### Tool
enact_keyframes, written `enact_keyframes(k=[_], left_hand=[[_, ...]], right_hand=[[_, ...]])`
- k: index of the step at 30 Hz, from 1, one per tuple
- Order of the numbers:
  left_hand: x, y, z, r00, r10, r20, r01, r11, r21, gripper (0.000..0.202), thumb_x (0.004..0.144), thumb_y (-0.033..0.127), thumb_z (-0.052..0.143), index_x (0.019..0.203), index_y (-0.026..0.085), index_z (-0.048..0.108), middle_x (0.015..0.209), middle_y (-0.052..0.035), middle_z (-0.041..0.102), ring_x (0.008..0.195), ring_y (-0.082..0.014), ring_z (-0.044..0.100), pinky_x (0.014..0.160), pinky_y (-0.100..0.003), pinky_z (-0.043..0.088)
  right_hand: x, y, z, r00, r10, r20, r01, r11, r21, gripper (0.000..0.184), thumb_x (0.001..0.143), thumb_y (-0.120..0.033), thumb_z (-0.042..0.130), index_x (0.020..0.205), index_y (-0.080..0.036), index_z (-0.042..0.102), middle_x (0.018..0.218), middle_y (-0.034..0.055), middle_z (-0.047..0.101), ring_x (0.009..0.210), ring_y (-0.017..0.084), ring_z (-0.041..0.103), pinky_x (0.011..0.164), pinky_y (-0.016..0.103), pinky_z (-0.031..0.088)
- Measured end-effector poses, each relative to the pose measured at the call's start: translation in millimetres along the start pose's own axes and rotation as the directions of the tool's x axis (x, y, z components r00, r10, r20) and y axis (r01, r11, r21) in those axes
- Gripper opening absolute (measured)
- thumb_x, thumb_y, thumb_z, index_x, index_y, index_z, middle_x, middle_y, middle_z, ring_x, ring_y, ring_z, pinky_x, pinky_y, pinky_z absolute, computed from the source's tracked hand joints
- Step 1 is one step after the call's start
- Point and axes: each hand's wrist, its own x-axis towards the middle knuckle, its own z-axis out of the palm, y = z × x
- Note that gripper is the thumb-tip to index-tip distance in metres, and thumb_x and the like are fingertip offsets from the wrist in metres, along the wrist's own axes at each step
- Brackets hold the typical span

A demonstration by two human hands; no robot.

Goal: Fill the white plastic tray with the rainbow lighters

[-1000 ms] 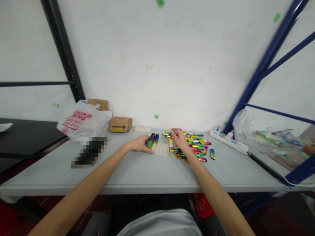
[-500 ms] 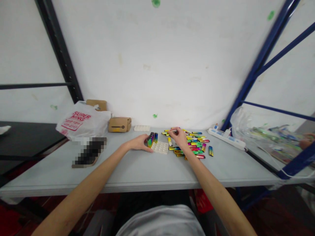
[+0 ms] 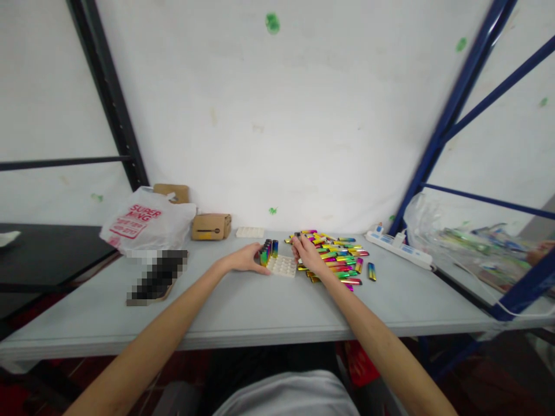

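A white dimpled tray lies on the grey table, with a few rainbow-coloured metallic lighters standing in its left end. My left hand rests against the tray's left side, fingers curled round it. My right hand is at the tray's right edge, pinching one lighter upright between its fingertips. Behind and right of that hand lies a loose pile of rainbow lighters.
A white plastic bag with red print, two small cardboard boxes, a second white tray and a pixelated dark object lie left and back. A white power strip and a clear bag of goods lie right, by blue shelf posts.
My right hand has picked a lighter out of the pile and drawn it left towards the tray. My left hand has stayed at the tray.
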Motion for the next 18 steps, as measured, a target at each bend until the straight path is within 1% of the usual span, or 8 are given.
enact_keyframes(k=[2, 4, 7, 10, 12, 14, 16, 18], left_hand=[[0.2, -0.8, 0.4, 1.000, -0.003, -0.002, 0.003, 1.000, -0.017, 0.082, 0.056, 0.070, 0.079, 0.116, 0.016, 0.060, 0.111, -0.0091, 0.065, 0.099, -0.0278, 0.060, 0.088, -0.036, 0.049], [0.5, -1.9, 0.9, 1.000, -0.001, -0.011, 0.001, 1.000, -0.030, 0.082, 0.055, 0.070, 0.079, 0.115, 0.017, 0.061, 0.111, -0.0086, 0.066, 0.099, -0.0281, 0.061, 0.089, -0.037, 0.049], [0.9, -3.2, 1.3, 1.000, -0.003, -0.025, 0.002, 0.999, -0.034, 0.082, 0.053, 0.070, 0.080, 0.113, 0.017, 0.063, 0.110, -0.0082, 0.066, 0.098, -0.0288, 0.062, 0.088, -0.037, 0.050], [1.3, -4.0, 1.3, 1.000, -0.004, -0.021, 0.003, 0.999, -0.035, 0.081, 0.053, 0.070, 0.080, 0.112, 0.017, 0.063, 0.108, -0.0079, 0.066, 0.098, -0.0287, 0.062, 0.087, -0.037, 0.050], [1.5, -4.1, 1.2, 1.000, -0.007, -0.011, 0.007, 1.000, -0.027, 0.081, 0.054, 0.071, 0.079, 0.113, 0.017, 0.062, 0.108, -0.0076, 0.066, 0.098, -0.0282, 0.061, 0.086, -0.036, 0.050], [1.4, -3.5, 1.0, 1.000, -0.010, -0.007, 0.010, 1.000, -0.016, 0.082, 0.054, 0.071, 0.079, 0.113, 0.017, 0.061, 0.108, -0.0077, 0.065, 0.097, -0.0279, 0.061, 0.086, -0.035, 0.050], [0.9, -2.3, 0.7, 1.000, -0.010, -0.007, 0.010, 1.000, -0.015, 0.082, 0.055, 0.071, 0.079, 0.113, 0.016, 0.061, 0.108, -0.0077, 0.065, 0.097, -0.0278, 0.061, 0.086, -0.035, 0.050], [0.4, -1.0, 0.3, 1.000, -0.006, -0.010, 0.006, 1.000, -0.016, 0.080, 0.056, 0.070, 0.078, 0.113, 0.017, 0.062, 0.109, -0.0072, 0.065, 0.098, -0.0278, 0.061, 0.088, -0.036, 0.049]], right_hand=[[-0.7, 0.2, 1.3, 0.998, 0.003, -0.063, -0.005, 0.999, -0.035, 0.046, 0.094, -0.066, 0.038, 0.083, -0.024, 0.050, 0.066, -0.0017, 0.054, 0.055, 0.015, 0.049, 0.053, 0.026, 0.040], [-0.7, -1.0, 1.4, 0.994, 0.034, -0.099, -0.038, 0.998, -0.043, 0.051, 0.095, -0.067, 0.033, 0.074, -0.023, 0.049, 0.060, -0.0021, 0.050, 0.053, 0.015, 0.046, 0.052, 0.026, 0.037], [0.3, -2.0, 1.3, 0.989, 0.106, -0.108, -0.110, 0.994, -0.029, 0.056, 0.095, -0.066, 0.029, 0.060, -0.023, 0.041, 0.050, -0.0037, 0.039, 0.047, 0.013, 0.038, 0.050, 0.027, 0.031], [1.6, 2.0, 2.0, 0.985, 0.134, -0.104, -0.139, 0.990, -0.036, 0.053, 0.096, -0.059, 0.031, 0.056, -0.024, 0.035, 0.045, -0.0052, 0.033, 0.043, 0.012, 0.033, 0.047, 0.027, 0.025], [2.3, 6.2, 2.6, 0.987, 0.116, -0.107, -0.124, 0.990, -0.068, 0.051, 0.096, -0.053, 0.030, 0.055, -0.024, 0.035, 0.044, -0.0051, 0.033, 0.042, 0.012, 0.033, 0.047, 0.027, 0.023], [2.8, 9.5, 3.2, 0.991, 0.084, -0.103, -0.094, 0.990, -0.101, 0.050, 0.096, -0.050, 0.030, 0.054, -0.023, 0.035, 0.045, -0.0045, 0.036, 0.044, 0.012, 0.035, 0.048, 0.026, 0.024], [2.8, 10.9, 4.1, 0.992, 0.068, -0.110, -0.079, 0.991, -0.105, 0.051, 0.096, -0.051, 0.029, 0.054, -0.023, 0.036, 0.045, -0.0037, 0.038, 0.044, 0.012, 0.037, 0.048, 0.026, 0.026], [2.4, 10.4, 5.2, 0.990, 0.070, -0.122, -0.080, 0.993, -0.082, 0.054, 0.096, -0.056, 0.028, 0.055, -0.023, 0.038, 0.047, -0.0031, 0.040, 0.045, 0.012, 0.038, 0.048, 0.026, 0.028]])
